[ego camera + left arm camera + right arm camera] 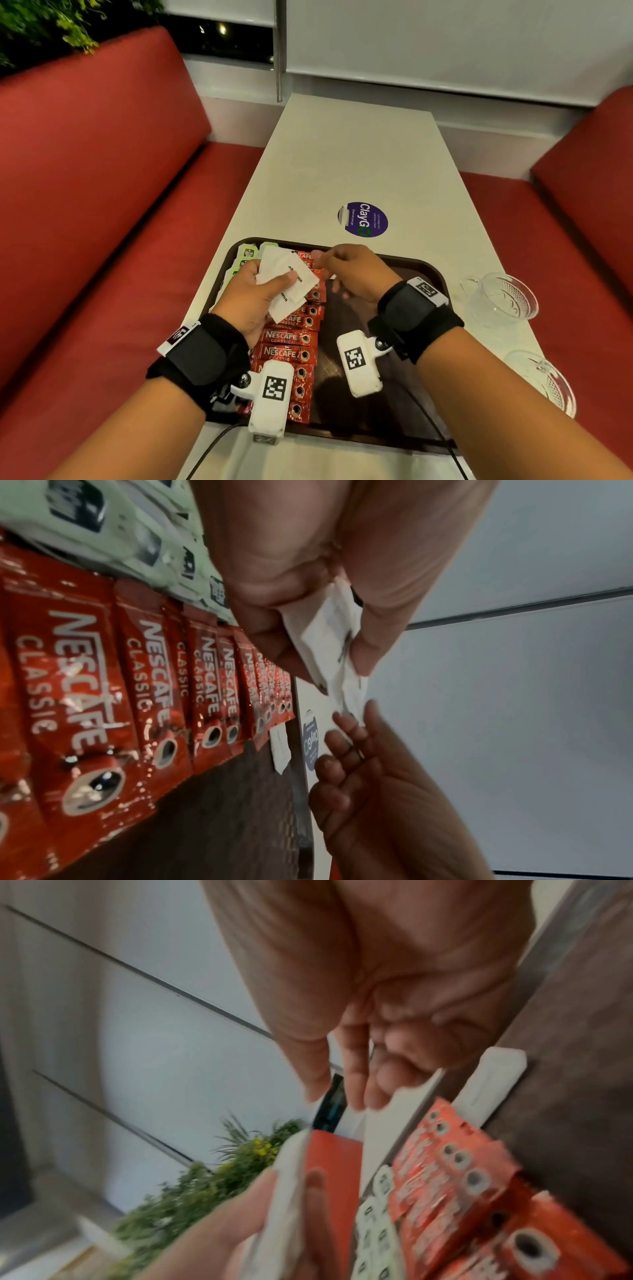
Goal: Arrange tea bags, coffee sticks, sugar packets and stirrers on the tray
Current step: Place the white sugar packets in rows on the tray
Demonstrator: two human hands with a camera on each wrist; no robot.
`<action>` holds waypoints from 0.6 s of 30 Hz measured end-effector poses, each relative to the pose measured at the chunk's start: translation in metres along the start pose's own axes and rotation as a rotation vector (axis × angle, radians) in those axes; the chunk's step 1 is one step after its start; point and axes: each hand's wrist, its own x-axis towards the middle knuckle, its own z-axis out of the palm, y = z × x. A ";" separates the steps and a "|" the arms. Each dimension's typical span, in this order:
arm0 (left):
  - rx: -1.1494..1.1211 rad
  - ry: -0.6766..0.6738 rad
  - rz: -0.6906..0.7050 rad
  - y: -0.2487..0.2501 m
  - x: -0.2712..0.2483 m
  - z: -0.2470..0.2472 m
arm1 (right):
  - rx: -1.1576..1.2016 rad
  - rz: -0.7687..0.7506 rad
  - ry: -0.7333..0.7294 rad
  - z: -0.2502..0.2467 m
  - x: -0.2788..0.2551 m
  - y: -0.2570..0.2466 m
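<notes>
White sugar packets (286,281) in left hand (251,298), right hand (352,270) seemingly empty.

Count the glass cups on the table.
2. One glass cup stands right of the tray; another glass cup sits nearer, at the table's right edge.

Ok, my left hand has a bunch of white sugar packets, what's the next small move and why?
Probably pinch one packet off the fan of sugar packets with the right hand, which hovers at their edge holding nothing visible. One white packet already lies on the tray beside the coffee sticks.
</notes>
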 end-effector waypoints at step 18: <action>0.004 0.054 0.001 0.002 -0.002 -0.003 | 0.400 -0.050 0.011 0.000 -0.029 -0.001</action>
